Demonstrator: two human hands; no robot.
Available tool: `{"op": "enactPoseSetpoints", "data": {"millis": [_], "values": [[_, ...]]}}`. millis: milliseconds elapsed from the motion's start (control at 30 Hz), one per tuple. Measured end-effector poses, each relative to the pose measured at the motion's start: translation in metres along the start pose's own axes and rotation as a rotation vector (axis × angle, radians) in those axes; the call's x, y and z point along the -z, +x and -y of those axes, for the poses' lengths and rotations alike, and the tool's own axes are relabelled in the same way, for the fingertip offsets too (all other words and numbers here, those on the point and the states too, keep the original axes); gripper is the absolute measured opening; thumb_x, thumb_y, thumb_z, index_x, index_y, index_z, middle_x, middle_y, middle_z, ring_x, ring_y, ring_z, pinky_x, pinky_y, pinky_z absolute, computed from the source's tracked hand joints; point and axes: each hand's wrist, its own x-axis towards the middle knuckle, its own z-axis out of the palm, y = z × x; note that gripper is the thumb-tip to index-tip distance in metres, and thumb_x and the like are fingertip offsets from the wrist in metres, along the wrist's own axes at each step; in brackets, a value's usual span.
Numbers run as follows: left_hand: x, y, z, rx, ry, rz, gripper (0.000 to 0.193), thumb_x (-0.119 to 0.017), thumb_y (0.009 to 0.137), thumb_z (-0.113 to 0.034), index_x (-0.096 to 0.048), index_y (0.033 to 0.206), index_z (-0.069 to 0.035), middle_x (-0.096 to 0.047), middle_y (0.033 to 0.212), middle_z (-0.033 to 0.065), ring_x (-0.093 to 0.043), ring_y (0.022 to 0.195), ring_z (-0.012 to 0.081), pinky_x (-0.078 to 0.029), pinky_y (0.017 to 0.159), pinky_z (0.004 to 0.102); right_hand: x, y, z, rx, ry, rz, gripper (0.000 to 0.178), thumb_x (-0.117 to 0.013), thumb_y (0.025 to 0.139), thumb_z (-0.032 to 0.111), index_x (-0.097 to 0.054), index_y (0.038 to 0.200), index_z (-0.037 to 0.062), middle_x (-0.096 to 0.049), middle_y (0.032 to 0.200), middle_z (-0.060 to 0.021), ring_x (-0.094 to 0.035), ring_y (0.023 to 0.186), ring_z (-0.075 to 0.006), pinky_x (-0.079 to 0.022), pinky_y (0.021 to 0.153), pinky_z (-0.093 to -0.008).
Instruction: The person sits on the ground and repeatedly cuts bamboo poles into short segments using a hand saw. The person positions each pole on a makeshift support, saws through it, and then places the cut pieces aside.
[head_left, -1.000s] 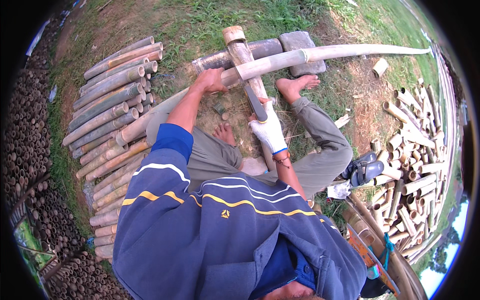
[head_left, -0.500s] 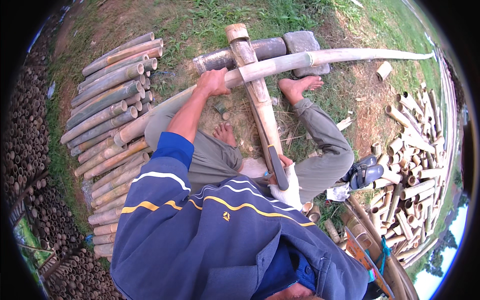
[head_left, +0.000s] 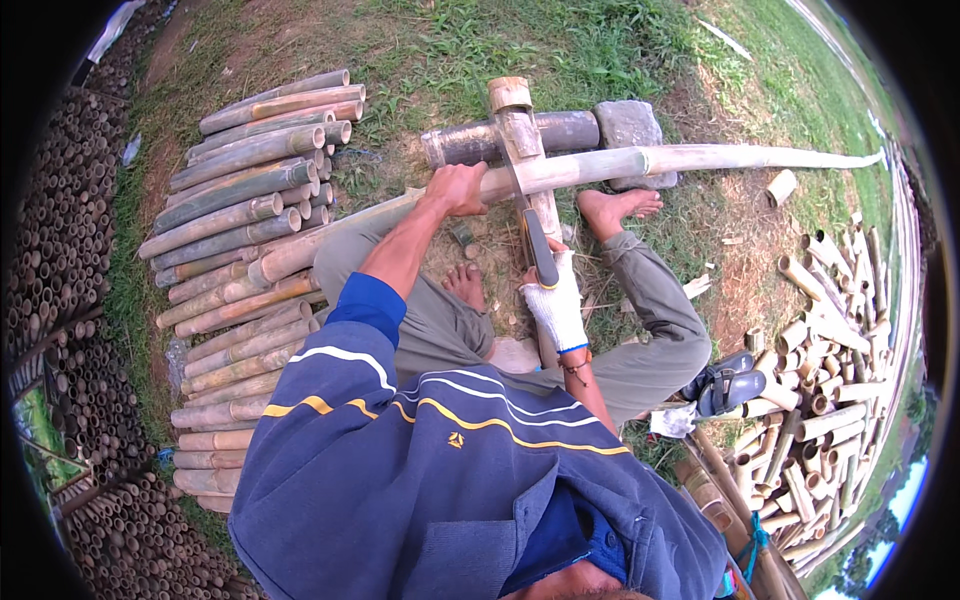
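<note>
2 hands work on 1 long bamboo pole point(head_left: 640, 162) that runs from the lower left, across the person's lap, to the far right over the grass. The bare left hand point(head_left: 458, 188) is wrapped around the pole and presses it down just left of where it crosses an upright-looking wooden post point(head_left: 522, 140), which lies under the pole together with a dark bamboo log point(head_left: 470, 142) and a grey stone block point(head_left: 628, 124). The right hand point(head_left: 556, 300), in a white work glove, is closed tight around the dark handle of a handsaw point(head_left: 536, 240), whose blade points away from the person and meets the pole just right of the left hand. The person sits on the ground in grey trousers and a blue jacket, with the right bare foot point(head_left: 618, 208) resting against the pole near the stone and the left foot point(head_left: 466, 286) tucked under the saw. To the left a stack of cut bamboo lengths point(head_left: 250, 200) lies side by side on the grass, and to the right a loose heap of short bamboo offcuts point(head_left: 830, 370) is scattered. A pair of dark sandals point(head_left: 728, 384) sits beside the right knee.
</note>
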Motion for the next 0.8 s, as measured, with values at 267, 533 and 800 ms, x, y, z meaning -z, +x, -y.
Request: {"op": "enactPoseSetpoints", "data": {"millis": [267, 533, 800], "values": [[-0.007, 0.009, 0.009, 0.002, -0.006, -0.048, 0.071, -0.095, 0.07, -0.035, -0.066, 0.127, -0.006, -0.08, 0.109, 0.025, -0.078, 0.104, 0.0454, -0.062, 0.09, 0.0555, -0.002, 0.001, 0.017, 0.041, 0.01, -0.054, 0.059, -0.061, 0.097, -0.006, -0.05, 0.154, 0.0037, -0.062, 0.132, -0.0099, -0.062, 0.11, -0.0165, -0.051, 0.099, -0.0292], [0.048, 0.023, 0.013, 0.083, 0.056, -0.144, 0.057, -0.092, 0.076, -0.031, -0.067, 0.12, -0.006, -0.081, 0.112, 0.0213, -0.078, 0.106, 0.0416, -0.062, 0.093, 0.0532, -0.023, 0.05, 0.033, 0.141, 0.035, -0.105, 0.059, -0.063, 0.097, -0.003, -0.049, 0.154, -0.0001, -0.061, 0.133, -0.0123, -0.06, 0.116, -0.0191, -0.05, 0.105, -0.0328], [0.041, 0.031, 0.024, 0.104, 0.095, -0.156, 0.061, -0.092, 0.077, -0.036, -0.067, 0.124, -0.009, -0.081, 0.117, 0.0204, -0.078, 0.11, 0.0411, -0.063, 0.095, 0.0524, -0.013, 0.1, 0.065, 0.082, 0.106, -0.012, 0.056, -0.07, 0.101, 0.004, -0.05, 0.153, 0.0087, -0.064, 0.113, -0.0039, -0.06, 0.094, -0.0114, -0.055, 0.085, -0.029]]}}
